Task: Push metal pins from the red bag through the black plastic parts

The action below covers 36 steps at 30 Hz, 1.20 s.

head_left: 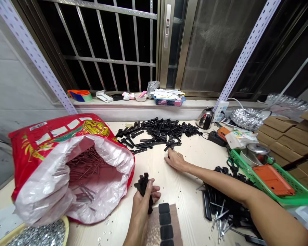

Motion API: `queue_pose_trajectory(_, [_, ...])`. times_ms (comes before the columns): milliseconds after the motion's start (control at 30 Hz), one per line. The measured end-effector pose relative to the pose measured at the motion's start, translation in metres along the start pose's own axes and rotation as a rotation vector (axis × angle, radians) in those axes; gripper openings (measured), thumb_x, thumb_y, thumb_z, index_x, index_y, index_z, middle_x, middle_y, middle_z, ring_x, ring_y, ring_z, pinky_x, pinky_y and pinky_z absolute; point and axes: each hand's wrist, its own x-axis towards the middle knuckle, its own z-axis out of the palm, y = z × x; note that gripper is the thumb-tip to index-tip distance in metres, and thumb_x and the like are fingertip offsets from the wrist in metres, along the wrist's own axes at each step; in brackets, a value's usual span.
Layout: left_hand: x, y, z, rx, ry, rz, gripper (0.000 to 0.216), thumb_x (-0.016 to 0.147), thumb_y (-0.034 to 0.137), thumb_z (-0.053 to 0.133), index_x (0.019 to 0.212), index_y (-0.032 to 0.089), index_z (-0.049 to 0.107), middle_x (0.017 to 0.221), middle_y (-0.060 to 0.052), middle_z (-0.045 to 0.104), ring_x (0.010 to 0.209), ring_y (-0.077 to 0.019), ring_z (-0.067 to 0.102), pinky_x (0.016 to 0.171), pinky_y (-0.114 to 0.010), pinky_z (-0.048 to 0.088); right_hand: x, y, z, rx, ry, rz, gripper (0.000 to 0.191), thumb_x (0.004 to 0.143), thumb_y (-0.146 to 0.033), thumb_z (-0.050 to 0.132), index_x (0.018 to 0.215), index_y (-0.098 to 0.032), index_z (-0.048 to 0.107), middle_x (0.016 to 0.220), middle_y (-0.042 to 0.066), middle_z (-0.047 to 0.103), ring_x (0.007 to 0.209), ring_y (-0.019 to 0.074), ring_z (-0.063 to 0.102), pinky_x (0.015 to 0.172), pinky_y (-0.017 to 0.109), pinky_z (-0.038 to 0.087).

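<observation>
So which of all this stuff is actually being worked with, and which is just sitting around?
In use:
left hand gripping a bundle of black parts
right hand at the pile of black parts

Lying about:
kettle
green basket
cardboard boxes
red bag of metal pins, open, untouched

A red bag (53,136) with a white liner lies open on the bench (179,198), full of thin metal pins (86,167). At the right, a green basket (292,194) holds an orange lid (272,179) and a steel pot (256,152). A kettle (204,118) stands below the windowsill (133,104), beside stacked cardboard boxes (290,131).
</observation>
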Motion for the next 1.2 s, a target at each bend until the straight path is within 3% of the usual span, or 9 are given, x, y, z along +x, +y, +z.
queue_pose_trajectory(133, [0.009,0.009,0.011,-0.104,0.006,-0.068,0.041,0.073,0.027,0.073,0.108,0.010,0.059,0.093,-0.017,0.071,0.078,-0.0225,0.071,0.070,-0.031,0.056,-0.029,-0.006,0.013,0.154,-0.033,-0.008,0.013,0.080,-0.019,0.051,0.093,-0.017,0.048,0.082,0.004,0.063,0.071,0.0154,0.059,0.056,0.023,0.039])
queue_pose_trajectory(300, [0.032,0.008,0.031,-0.226,-0.151,-0.153,0.032,0.073,0.020,0.073,0.101,0.008,0.062,0.091,-0.016,0.072,0.079,-0.0252,0.071,0.070,-0.033,0.056,-0.061,-0.010,0.009,0.540,-0.260,-0.372,0.019,0.085,-0.031,0.054,0.098,-0.018,0.050,0.076,-0.001,0.062,0.066,0.0122,0.059,0.055,0.021,0.044])
queue_pose_trajectory(367, [0.041,0.007,0.033,-0.237,-0.153,-0.134,0.032,0.070,0.014,0.074,0.100,0.008,0.063,0.089,-0.015,0.073,0.078,-0.0242,0.071,0.070,-0.031,0.056,-0.042,-0.007,0.000,0.374,-0.219,-0.395,0.018,0.091,-0.033,0.046,0.096,-0.017,0.054,0.080,0.001,0.063,0.069,0.0125,0.060,0.059,0.022,0.046])
queue_pose_trajectory(467, [0.048,0.009,0.030,-0.221,-0.130,-0.096,0.035,0.067,0.009,0.075,0.100,0.010,0.063,0.092,-0.014,0.072,0.078,-0.0224,0.071,0.068,-0.029,0.055,0.008,0.005,-0.014,-0.125,0.109,-0.296,0.023,0.093,-0.018,0.040,0.111,-0.019,0.054,0.105,0.006,0.061,0.091,0.0154,0.060,0.076,0.026,0.046])
queue_pose_trajectory(633, [0.043,0.020,0.021,-0.198,-0.155,-0.157,0.032,0.069,0.009,0.072,0.100,0.013,0.063,0.111,-0.014,0.067,0.085,-0.0238,0.069,0.062,-0.031,0.056,0.054,0.022,-0.018,-0.271,0.125,-0.290,0.038,0.089,-0.006,0.038,0.120,-0.021,0.054,0.107,0.010,0.059,0.100,0.0224,0.055,0.082,0.033,0.044])
queue_pose_trajectory(767, [0.039,0.021,0.019,-0.247,-0.155,-0.230,0.032,0.071,0.012,0.073,0.102,0.015,0.062,0.109,-0.011,0.066,0.085,-0.0231,0.069,0.066,-0.038,0.057,0.026,0.017,-0.015,-0.250,0.169,-0.365,0.028,0.093,-0.011,0.035,0.108,-0.017,0.057,0.107,0.012,0.056,0.103,0.0232,0.053,0.087,0.035,0.044])
queue_pose_trajectory(933, [0.042,0.015,0.035,-0.424,-0.184,-0.230,0.024,0.076,0.022,0.070,0.097,0.013,0.063,0.090,-0.008,0.069,0.074,-0.0184,0.067,0.066,-0.033,0.056,-0.047,-0.009,0.002,0.189,0.388,-0.626,0.012,0.093,-0.021,0.044,0.097,-0.018,0.054,0.096,0.008,0.056,0.087,0.0176,0.057,0.072,0.030,0.052])
queue_pose_trajectory(1033, [0.046,0.012,0.041,-0.509,-0.150,-0.218,0.012,0.075,0.013,0.070,0.085,0.010,0.064,0.078,-0.006,0.068,0.066,-0.0147,0.065,0.062,-0.025,0.054,-0.068,-0.018,0.007,0.211,0.255,-0.758,0.010,0.090,-0.027,0.052,0.090,-0.017,0.057,0.097,0.008,0.059,0.091,0.0179,0.057,0.076,0.032,0.051])
queue_pose_trajectory(1200, [0.050,0.008,0.033,-0.343,-0.056,-0.165,0.013,0.067,0.000,0.071,0.076,0.008,0.065,0.070,-0.007,0.067,0.061,-0.0152,0.063,0.059,-0.028,0.054,-0.011,-0.008,-0.007,0.114,0.081,-0.434,0.032,0.098,-0.034,0.034,0.095,-0.018,0.062,0.090,0.003,0.065,0.081,0.0127,0.059,0.070,0.023,0.046])
